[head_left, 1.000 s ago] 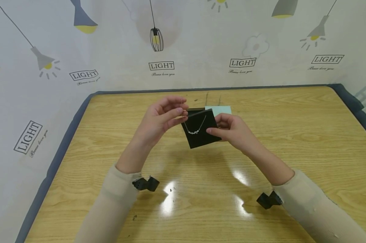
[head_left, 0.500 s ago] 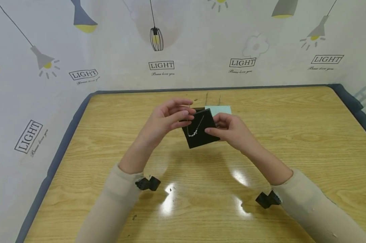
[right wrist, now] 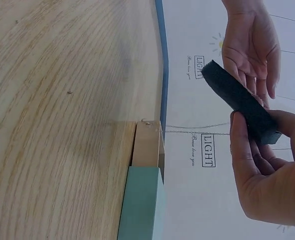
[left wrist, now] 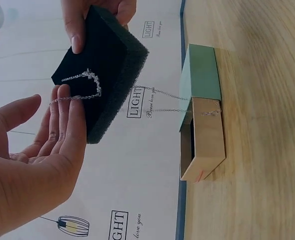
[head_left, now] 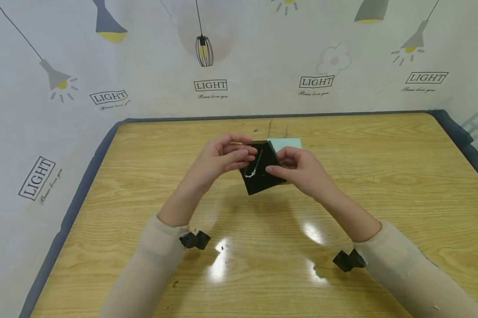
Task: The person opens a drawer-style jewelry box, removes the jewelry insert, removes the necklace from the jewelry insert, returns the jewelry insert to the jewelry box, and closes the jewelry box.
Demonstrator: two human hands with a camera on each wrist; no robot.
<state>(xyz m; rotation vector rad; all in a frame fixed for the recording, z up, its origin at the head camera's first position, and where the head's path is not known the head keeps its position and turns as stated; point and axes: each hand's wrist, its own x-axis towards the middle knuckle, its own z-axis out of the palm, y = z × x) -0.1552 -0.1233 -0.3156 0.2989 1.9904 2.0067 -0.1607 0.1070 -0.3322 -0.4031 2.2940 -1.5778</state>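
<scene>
My right hand [head_left: 304,170] grips a black foam pad [head_left: 262,183] by its right edge, thumb on the front face. Against that face lies a thin silver necklace with a beaded middle [head_left: 251,175]. The left hand [head_left: 219,163] is at the pad's left upper edge. In the left wrist view its fingers [left wrist: 62,120] are nearly straight and touch the pad and the chain, the thumb standing apart. From behind the pad hang two more chain strands [left wrist: 162,92], ending in a small beaded cluster [left wrist: 211,113] in front of the box.
On the wooden table [head_left: 262,256] a mint-green box sleeve [left wrist: 202,75] stands with a tan, open inner box [left wrist: 209,140] partly out of it. It sits behind the pad, near the back edge. A wall printed with lamps rises beyond.
The left hand has moved right and slightly down, further over the pad. The necklace's beaded part has drawn from a wide curve into a narrower loop. The right hand has hardly moved.
</scene>
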